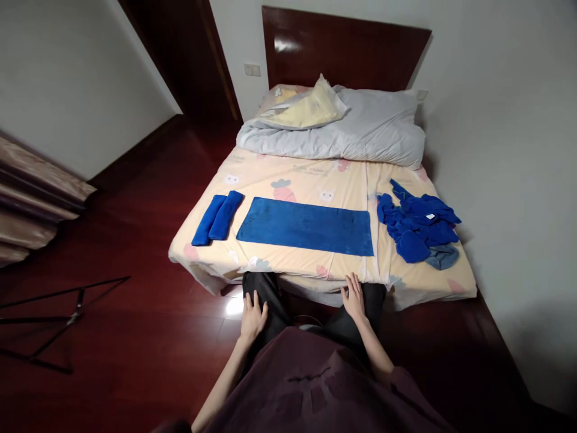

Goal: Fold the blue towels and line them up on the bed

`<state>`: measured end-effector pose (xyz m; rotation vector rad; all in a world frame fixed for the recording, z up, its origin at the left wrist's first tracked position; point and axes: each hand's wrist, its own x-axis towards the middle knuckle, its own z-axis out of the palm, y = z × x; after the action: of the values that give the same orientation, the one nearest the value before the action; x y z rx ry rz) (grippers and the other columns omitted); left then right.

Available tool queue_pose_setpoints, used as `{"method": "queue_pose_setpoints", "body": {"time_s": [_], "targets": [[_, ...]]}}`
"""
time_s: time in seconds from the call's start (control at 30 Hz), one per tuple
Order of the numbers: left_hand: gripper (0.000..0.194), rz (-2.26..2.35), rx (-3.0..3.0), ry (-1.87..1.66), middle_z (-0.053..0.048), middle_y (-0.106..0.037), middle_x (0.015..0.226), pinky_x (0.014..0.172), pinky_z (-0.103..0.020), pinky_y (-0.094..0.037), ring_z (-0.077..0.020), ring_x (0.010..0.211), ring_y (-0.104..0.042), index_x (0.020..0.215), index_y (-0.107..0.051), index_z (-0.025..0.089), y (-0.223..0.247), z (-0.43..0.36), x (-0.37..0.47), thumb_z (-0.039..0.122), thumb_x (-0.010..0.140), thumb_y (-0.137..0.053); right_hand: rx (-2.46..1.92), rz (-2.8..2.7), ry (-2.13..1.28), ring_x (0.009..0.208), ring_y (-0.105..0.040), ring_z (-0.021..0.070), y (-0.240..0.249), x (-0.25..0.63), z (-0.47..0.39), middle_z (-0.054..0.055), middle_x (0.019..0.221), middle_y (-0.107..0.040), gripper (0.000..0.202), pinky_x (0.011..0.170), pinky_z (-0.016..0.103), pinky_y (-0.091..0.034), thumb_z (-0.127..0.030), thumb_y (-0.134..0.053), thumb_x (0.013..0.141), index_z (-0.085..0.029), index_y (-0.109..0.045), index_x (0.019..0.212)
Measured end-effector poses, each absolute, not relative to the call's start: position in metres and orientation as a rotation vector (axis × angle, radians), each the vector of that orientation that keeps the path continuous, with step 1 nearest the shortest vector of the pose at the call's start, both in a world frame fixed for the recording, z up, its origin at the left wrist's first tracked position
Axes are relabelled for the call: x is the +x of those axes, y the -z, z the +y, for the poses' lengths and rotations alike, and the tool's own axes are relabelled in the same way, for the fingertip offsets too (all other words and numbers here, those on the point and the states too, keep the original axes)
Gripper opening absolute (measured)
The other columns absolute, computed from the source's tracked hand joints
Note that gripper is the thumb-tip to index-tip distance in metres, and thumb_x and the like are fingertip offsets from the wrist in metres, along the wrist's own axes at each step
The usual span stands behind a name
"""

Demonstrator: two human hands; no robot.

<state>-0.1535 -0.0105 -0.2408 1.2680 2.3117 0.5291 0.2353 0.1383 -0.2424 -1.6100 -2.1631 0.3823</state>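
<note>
Rests bare left hand on L thigh of dark grey trousers, fingers apart, palm down, holding nothing visible. Rests bare right hand on R thigh nr the knee, close to the bed's front edge, also open w/ fingers extended & a bit apart, gripping nothing visible.

Just beyond the knees: low bed w/ pale peach sheet, printed w/ carrots & white animal faces. Centred nr its front edge: flat rectangular blue plush cloth, laid out lengthwise across the bed, apart from both hands. To its L: two rolled blue plush cloths, side by side & touching. To its R: loose crumpled heap of bright blue cloths, w/ small white tag on top & duller blue piece at the near edge.

At the bed's far end: bunched light grey quilt w/ pale yellow fabric showing, in front of glossy dark reddish-brown wooden headboard. Off to L: black thin-legged metal stand on shiny dark red floor, plus striped beige-&-purple curtain.
</note>
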Motion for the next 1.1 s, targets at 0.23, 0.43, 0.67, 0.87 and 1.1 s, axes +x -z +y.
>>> {"method": "queue_pose_setpoints", "body": {"time_s": [0.23, 0.43, 0.67, 0.87, 1.1], "targets": [[0.065, 2.158, 1.389, -0.471, -0.026, -0.025, 0.168, 0.123, -0.070, -0.013, -0.0476, 0.157, -0.015, 0.149, -0.051, 0.009, 0.219, 0.017, -0.127, 0.028, 0.088, -0.060, -1.628, -1.979, -0.649, 0.143, -0.052, 0.0296, 0.230, 0.232, 0.107, 0.016, 0.150, -0.058, 0.046, 0.121, 0.052, -0.041, -0.031, -0.047, 0.097, -0.017, -0.065, 0.137], [0.054, 1.598, 1.118, -0.926, -0.021, -0.061, 0.142, 0.121, -0.051, -0.037, -0.0340, 0.135, -0.058, 0.135, -0.062, 0.016, 0.212, 0.041, -0.063, 0.029, 0.083, -0.071, -1.681, -1.901, -0.787, 0.118, -0.070, 0.0252, 0.223, 0.233, 0.108, 0.012, 0.131, -0.072, 0.041, 0.109, 0.042, -0.052, -0.029, -0.049, 0.096, -0.019, -0.067, 0.131], [0.046, 1.152, 0.426, -1.184, -0.016, -0.074, 0.122, 0.113, -0.052, -0.045, -0.0275, 0.107, -0.074, 0.131, -0.057, 0.020, 0.196, 0.095, -0.029, 0.033, 0.089, -0.071, -1.752, -2.047, -0.778, 0.108, -0.074, 0.0217, 0.220, 0.225, 0.102, 0.006, 0.120, -0.077, 0.031, 0.101, 0.035, -0.055, -0.024, -0.051, 0.097, -0.025, -0.070, 0.121], [0.023, 0.959, 0.031, -1.348, -0.016, -0.063, 0.143, 0.114, -0.041, -0.047, -0.0239, 0.123, -0.068, 0.115, -0.059, 0.019, 0.184, 0.159, -0.033, 0.020, 0.093, -0.064, -1.793, -2.107, -0.727, 0.105, -0.075, 0.0223, 0.221, 0.228, 0.099, 0.005, 0.112, -0.079, 0.030, 0.095, 0.033, -0.056, -0.024, -0.050, 0.099, -0.026, -0.071, 0.121], [0.025, 0.910, -0.089, -1.383, -0.015, -0.063, 0.144, 0.112, -0.038, -0.051, -0.0228, 0.129, -0.064, 0.118, -0.063, 0.019, 0.195, 0.191, -0.033, 0.018, 0.093, -0.065, -1.834, -2.155, -0.677, 0.104, -0.074, 0.0214, 0.218, 0.225, 0.095, 0.006, 0.113, -0.079, 0.030, 0.099, 0.032, -0.053, -0.025, -0.050, 0.100, -0.025, -0.073, 0.118]]}}
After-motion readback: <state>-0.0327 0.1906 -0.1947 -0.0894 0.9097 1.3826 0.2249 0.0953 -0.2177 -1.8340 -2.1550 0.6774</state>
